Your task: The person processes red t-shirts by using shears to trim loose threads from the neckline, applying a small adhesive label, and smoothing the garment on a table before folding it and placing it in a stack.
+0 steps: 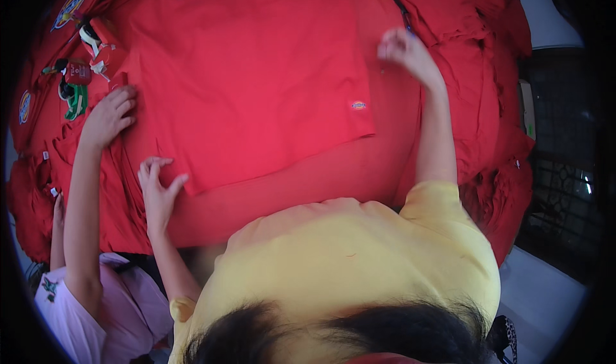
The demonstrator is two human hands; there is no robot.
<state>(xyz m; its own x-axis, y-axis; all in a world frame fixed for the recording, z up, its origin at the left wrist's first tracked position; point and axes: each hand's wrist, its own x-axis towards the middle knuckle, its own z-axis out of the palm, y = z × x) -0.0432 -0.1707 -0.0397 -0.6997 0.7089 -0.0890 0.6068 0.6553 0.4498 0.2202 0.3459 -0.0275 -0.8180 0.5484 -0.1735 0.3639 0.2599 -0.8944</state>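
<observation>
A red T-shirt (256, 88) lies spread out in front of me, with a small woven label (358, 106) near its lower right corner and part of a large printed logo at its far end. My left hand (159, 187) is at the shirt's near left corner, open, thumb spread from the fingers. Beyond the shirt's right edge, my right hand (407, 51) is raised with its fingers curled together. Whatever it may hold is too small or hidden to make out. A thin dark tool (396, 4) lies just past that hand, its kind unclear.
Piles of red shirts (471, 88) line the right side, and more lie at the left. Beside my left arm, a co-worker's hand (110, 117) rests near a green tape dispenser (76, 101) and a red-and-white tape dispenser (102, 48). A window grille (571, 178) stands at right.
</observation>
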